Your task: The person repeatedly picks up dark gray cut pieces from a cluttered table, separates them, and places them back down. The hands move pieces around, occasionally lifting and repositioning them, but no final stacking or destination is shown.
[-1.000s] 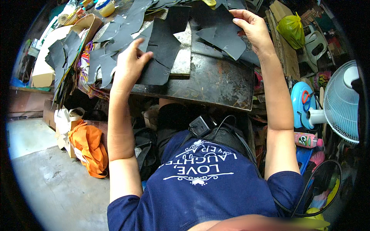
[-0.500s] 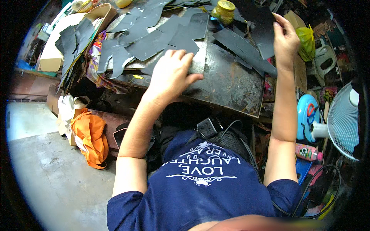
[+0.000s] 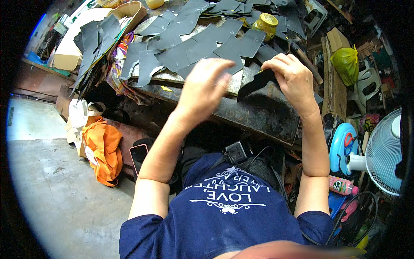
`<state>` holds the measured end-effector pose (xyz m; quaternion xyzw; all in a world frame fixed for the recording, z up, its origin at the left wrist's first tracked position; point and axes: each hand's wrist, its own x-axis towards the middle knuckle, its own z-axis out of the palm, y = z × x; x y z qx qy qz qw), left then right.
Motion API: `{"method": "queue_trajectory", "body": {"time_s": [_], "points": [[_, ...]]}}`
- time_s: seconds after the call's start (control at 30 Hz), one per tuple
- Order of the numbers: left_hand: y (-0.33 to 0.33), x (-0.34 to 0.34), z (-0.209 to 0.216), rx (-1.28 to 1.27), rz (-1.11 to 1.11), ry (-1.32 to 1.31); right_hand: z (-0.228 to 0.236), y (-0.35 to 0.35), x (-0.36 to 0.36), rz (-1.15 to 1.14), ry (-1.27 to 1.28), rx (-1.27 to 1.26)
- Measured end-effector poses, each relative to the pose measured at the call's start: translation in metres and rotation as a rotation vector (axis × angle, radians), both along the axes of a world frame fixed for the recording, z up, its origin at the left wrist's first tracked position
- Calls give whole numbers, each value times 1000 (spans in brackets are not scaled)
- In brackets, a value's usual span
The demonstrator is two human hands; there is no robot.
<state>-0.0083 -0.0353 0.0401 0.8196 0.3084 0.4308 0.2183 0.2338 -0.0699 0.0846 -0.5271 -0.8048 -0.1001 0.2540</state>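
My right hand [image 3: 295, 82] pinches the edge of a dark, flexible cut piece of sheet material [image 3: 257, 84], which hangs over the near right part of the worktable [image 3: 267, 113]. To its left my left hand [image 3: 204, 88] hovers near the table's front edge, slightly blurred, with thumb and fingers apart and nothing visible in them. Beyond it, several flat dark grey cut pieces [image 3: 183, 54] overlap on the table. A yellow-lidded jar [image 3: 266, 26] stands behind my right hand, and a tool with a wooden handle [image 3: 308, 64] lies to the right of it.
At the left, a stack of dark sheets [image 3: 95, 41] leans by a patterned cloth [image 3: 117, 64]. An orange bag [image 3: 102, 146] hangs below. To the right are a yellow-green plastic bag [image 3: 345, 64], a white fan [image 3: 386, 151] and a pink bottle [image 3: 342, 185].
My right hand has come inward and nearer from the far right, bringing the dark piece over the table front. My left hand has shifted slightly right. The view has tilted a little.
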Motion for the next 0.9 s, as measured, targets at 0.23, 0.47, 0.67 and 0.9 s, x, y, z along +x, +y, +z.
{"method": "queue_trajectory", "body": {"time_s": [0.23,0.47,0.67,0.9], "points": [[-27,23,-16,-480,-89,-175,6,4,-22,88,-95,326],[-21,7,-25,-693,-105,-547,-57,-9,-23,236,1199,26],[-31,5,-20,-323,3,-76,-97,-21,-23,83,1460,-579],[24,-42,-20,206,594,440,-85,-11,-10,39,1696,-744]]}}
